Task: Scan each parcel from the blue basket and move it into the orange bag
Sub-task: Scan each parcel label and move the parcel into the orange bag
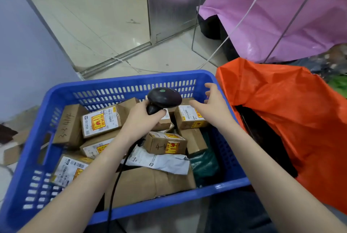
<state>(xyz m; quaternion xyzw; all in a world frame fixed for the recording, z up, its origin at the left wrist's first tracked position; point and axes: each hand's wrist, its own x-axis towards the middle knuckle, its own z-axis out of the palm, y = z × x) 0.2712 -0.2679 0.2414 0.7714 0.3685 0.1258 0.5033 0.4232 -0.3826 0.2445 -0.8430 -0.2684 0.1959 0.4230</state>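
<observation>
Head view: blue basket (120,82) on the floor, well stocked with parcels: brown boxes, a grey mailer (159,161), a green packet (204,163). Left hand (144,118) wrapped tight around the black scanner (163,99), cord trailing down. Right hand (212,105) empty, grip spread wide, hovering above a labelled box (189,118) at the basket's far right corner. Orange bag (281,105) just beside the basket, mouth gaping, contents too dark to tell. Judging by the heap, most of the scanning left to do.
</observation>
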